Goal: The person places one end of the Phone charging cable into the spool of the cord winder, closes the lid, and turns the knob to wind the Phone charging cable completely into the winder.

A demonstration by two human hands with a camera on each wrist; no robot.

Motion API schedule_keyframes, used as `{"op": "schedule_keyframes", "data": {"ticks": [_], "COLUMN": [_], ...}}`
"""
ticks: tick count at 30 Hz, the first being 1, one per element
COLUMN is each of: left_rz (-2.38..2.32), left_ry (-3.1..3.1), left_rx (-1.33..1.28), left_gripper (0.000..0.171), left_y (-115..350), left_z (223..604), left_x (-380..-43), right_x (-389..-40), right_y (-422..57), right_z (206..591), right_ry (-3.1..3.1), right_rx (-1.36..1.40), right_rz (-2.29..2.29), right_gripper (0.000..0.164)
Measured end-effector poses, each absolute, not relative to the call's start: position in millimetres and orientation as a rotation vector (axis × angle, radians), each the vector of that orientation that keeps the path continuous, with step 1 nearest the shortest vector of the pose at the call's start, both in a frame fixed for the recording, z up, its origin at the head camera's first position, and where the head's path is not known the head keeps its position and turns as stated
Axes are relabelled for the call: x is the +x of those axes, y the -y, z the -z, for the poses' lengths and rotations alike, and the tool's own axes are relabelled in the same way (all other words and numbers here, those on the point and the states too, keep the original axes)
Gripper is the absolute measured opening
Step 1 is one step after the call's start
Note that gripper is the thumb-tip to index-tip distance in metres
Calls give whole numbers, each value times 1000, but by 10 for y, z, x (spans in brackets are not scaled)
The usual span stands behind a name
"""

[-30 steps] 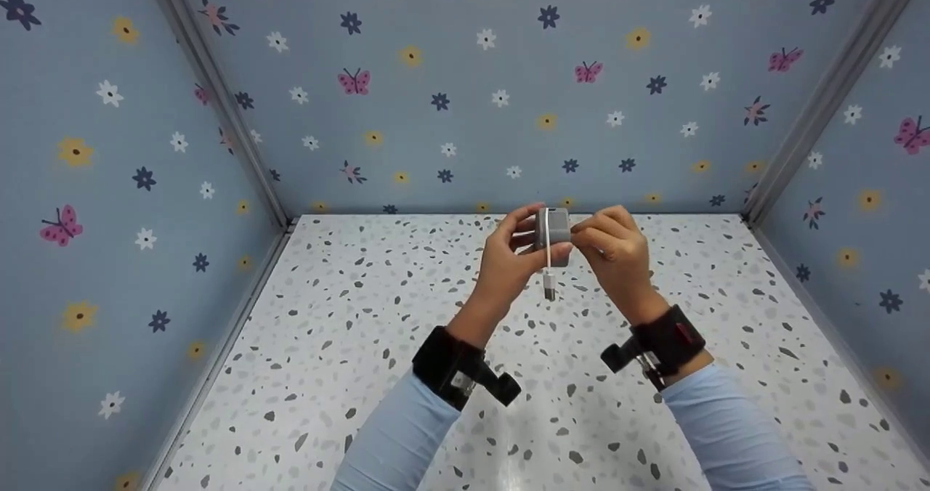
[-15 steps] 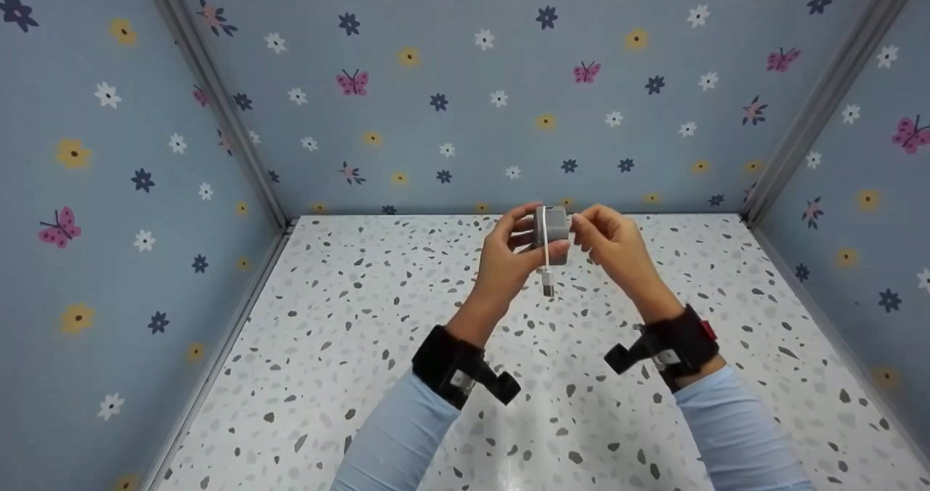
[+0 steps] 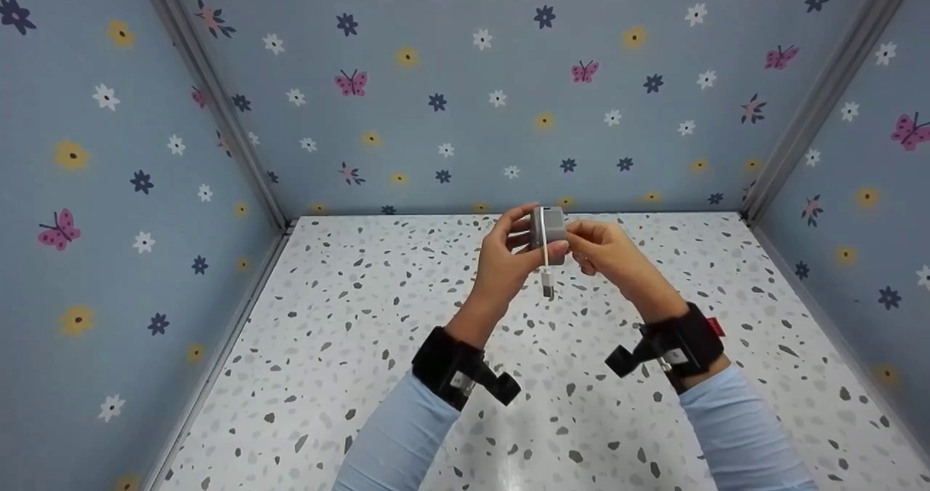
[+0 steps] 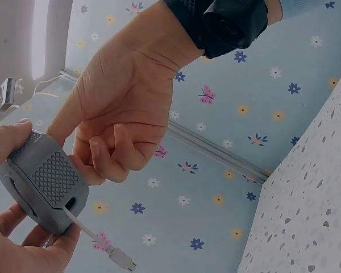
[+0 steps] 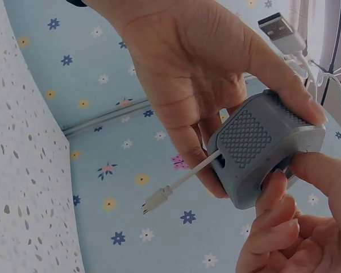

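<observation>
My left hand grips a small grey cable winder with textured panels, holding it above the table near the back wall. A white cable runs from it, with a USB plug hanging toward me. From another slot in the casing, a short length ends in a micro-USB plug, seen in the right wrist view. My right hand is at the winder's right side. Its thumb and forefinger pinch something dark in the round side opening; the fingers mostly hide that part.
Beneath the hands lies a white speckled tabletop. Blue flowered panels with grey corner strips enclose it at the back and both sides. Black wrist cameras are strapped to both forearms.
The right hand turned and its wrist shifted right and down. Half a second ago its fingers stood slightly off the winder; now they meet its side. The left hand and winder barely moved.
</observation>
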State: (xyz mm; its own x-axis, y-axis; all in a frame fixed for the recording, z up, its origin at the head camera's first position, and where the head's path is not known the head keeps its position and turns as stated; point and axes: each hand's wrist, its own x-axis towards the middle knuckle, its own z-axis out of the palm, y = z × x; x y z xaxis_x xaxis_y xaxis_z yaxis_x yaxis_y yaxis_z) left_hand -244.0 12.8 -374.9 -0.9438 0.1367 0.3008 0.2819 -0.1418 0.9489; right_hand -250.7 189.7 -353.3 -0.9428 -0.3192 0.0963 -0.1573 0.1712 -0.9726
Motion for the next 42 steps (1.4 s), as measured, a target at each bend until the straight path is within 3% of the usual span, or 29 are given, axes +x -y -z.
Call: {"op": "schedule_keyframes", "data": {"ticks": [3, 9, 14, 20, 25, 28, 33, 37, 42], "left_rz": [2248, 2255, 2255, 2255, 2259, 2254, 2245, 2250, 2257], "left_ry": [1997, 1983, 1968, 1969, 1957, 1954, 1970, 1988, 1994], "left_rx": [-487, -503, -526, -523, -545, -551, -553, -537, -532], "left_gripper": [62, 62, 62, 61, 62, 62, 61, 61, 62], "left_y": [-123, -114, -126, -116, -111, -105, -114, -117, -105], "left_z": [3748, 3736, 3718, 3722, 3710, 3706, 3727, 3734, 3716], "left_x": [-2441, -2436, -2433, -2434, -2436, -2433, -2437, -2434, -2428], "right_x": [-2521, -2537, -2561, -2599, -2598, -2569, -2490, -2458, -2436], "right_y": [-1899, -1901, -1901, -1855, -1826, -1831, -1861, -1871, -1874], "right_z": [3572, 3635, 3669, 3727, 3744, 3726, 3642, 3569, 3492], "right_ry": [-2313, -2549, -2837, -3015, -3080, -3077, -2808, -2503, -2270], "right_rx": [-509, -597, -858, -1333, -1432, -1306, -743, -396, -283], "right_rz": [1954, 1983, 1910, 1854, 1868, 1853, 2004, 2044, 1924], "right_gripper": [10, 16, 5, 19, 22, 19, 3, 17, 22]}}
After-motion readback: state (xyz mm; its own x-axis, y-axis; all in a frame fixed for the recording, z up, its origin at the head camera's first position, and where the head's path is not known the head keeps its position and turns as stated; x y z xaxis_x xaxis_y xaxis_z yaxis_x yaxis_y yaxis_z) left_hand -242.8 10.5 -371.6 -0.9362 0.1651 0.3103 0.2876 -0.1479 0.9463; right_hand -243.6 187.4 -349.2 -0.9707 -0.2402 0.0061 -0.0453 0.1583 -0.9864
